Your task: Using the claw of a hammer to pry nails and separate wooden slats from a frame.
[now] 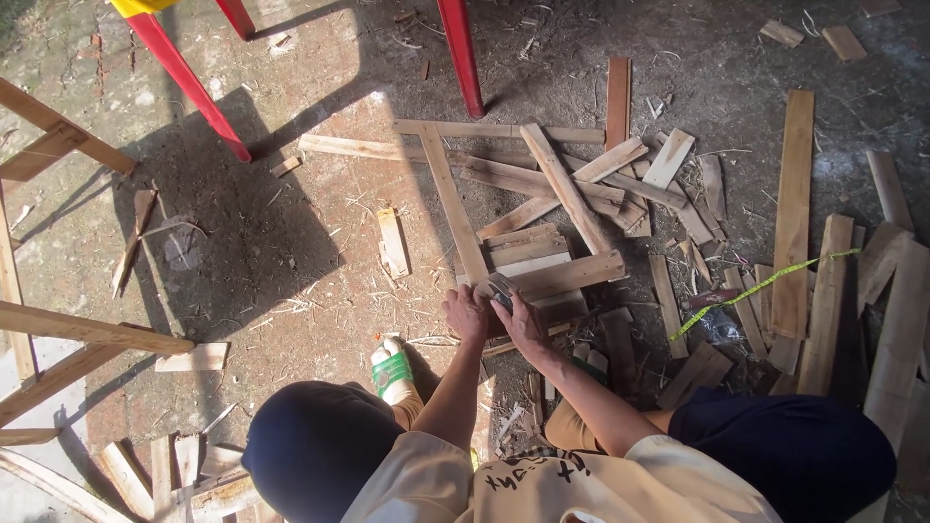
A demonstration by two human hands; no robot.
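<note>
I squat over a heap of short wooden slats [542,254] on the dirt ground. My left hand [467,313] and my right hand [524,325] are pressed together at the near edge of the heap. Between them they grip a small grey and dark object [497,289]; its kind is too small to tell. It rests against a pale slat [567,275] lying crosswise on the stack. A long thin slat [451,205] runs away from my left hand towards the far side.
Red legs of a stool [461,56] [189,85] stand at the far side. Wooden frames [68,334] lean in at the left. More planks [793,208] and a yellow-green measuring tape [765,285] lie at the right. My foot in a green and white sandal [392,369] is near my left hand.
</note>
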